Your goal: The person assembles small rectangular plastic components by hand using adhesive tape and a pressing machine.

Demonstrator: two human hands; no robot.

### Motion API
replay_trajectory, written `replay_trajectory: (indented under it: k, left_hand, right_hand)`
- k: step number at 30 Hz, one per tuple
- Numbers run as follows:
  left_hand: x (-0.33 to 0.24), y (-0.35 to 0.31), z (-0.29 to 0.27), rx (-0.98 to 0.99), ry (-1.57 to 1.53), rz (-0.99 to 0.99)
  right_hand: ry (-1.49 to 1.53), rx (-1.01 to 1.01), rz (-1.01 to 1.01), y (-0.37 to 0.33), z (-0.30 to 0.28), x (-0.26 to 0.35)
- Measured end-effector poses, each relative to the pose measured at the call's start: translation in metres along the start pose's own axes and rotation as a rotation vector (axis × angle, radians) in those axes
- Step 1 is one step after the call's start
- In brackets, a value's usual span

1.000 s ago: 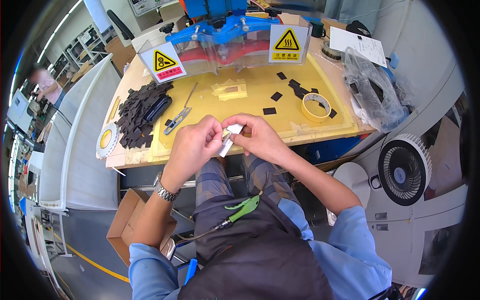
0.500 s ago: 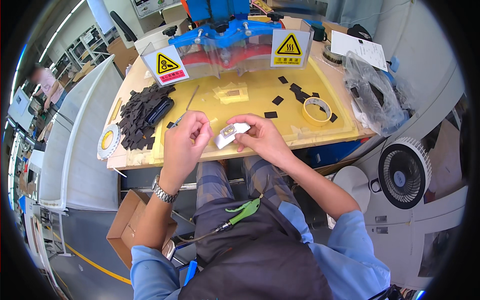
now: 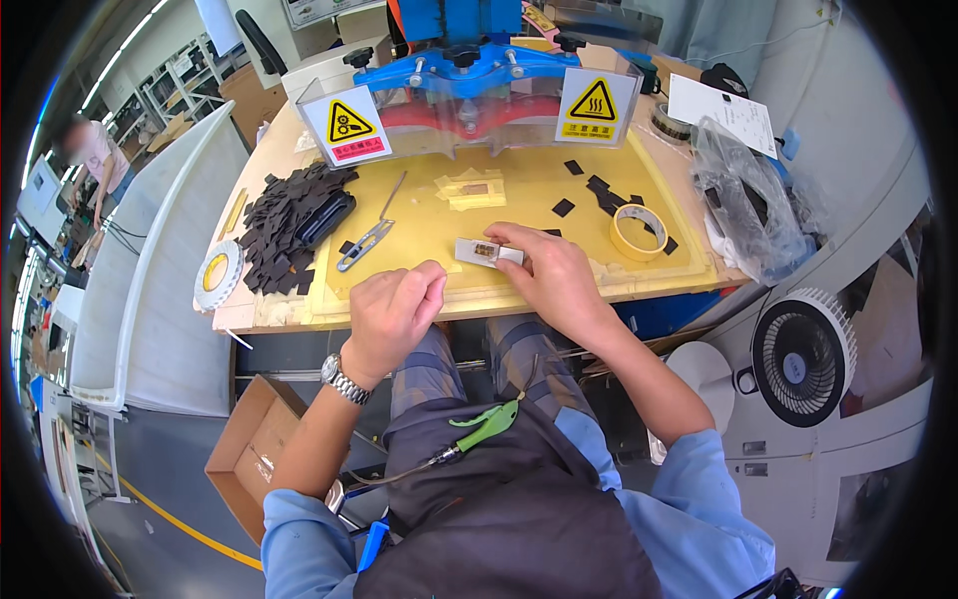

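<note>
My right hand (image 3: 557,278) pinches a small pale rectangular piece (image 3: 471,252) with a brownish, gold-looking patch on it, held just above the yellow work surface (image 3: 419,215). Closer to me, my left hand (image 3: 395,307) is closed with its fingertips pressed together, apart from the piece; whatever it may hold is hidden or too small to make out. Grey snips (image 3: 366,247) lie beyond the left hand, next to a thin metal rod (image 3: 393,195). Taped to the surface ahead is a small patch of yellow tape (image 3: 469,190).
At left lies a heap of black rectangular pieces (image 3: 284,225) beside a white tape roll (image 3: 218,274). A yellow tape roll (image 3: 639,233) and more black pieces sit at right. A blue press (image 3: 461,62) with a clear guard stands behind. Below are a carton (image 3: 244,449) and a fan (image 3: 798,357).
My left hand has come down toward me, away from the piece. My right hand has shifted slightly right and turned the piece flatter. The snips are now in full view.
</note>
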State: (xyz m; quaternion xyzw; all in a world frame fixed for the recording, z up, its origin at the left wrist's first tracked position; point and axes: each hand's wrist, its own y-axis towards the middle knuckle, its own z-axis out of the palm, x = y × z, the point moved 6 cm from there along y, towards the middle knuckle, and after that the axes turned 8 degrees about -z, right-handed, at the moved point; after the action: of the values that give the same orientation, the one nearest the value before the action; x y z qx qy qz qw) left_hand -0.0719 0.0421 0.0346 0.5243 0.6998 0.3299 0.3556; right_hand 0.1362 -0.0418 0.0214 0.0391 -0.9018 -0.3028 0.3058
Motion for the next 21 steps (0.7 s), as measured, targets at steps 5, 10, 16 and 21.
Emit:
replay_trajectory:
  k: [5,10,16,21]
  left_hand:
    - [-0.002,-0.003,0.000,0.033,0.011,0.078]
    - [-0.017,0.000,-0.010,0.060,-0.055,0.194]
    - [-0.030,-0.001,-0.006,0.188,-0.090,0.300]
    - [-0.033,-0.004,-0.007,0.209,-0.087,0.320]
  right_hand:
    - [-0.064,0.023,-0.108,-0.003,-0.005,-0.002]
    - [0.184,0.003,0.112,-0.025,-0.022,0.035]
    - [0.886,0.154,0.440,-0.043,0.019,0.022]
    - [0.925,0.140,0.482,-0.048,0.018,0.023]
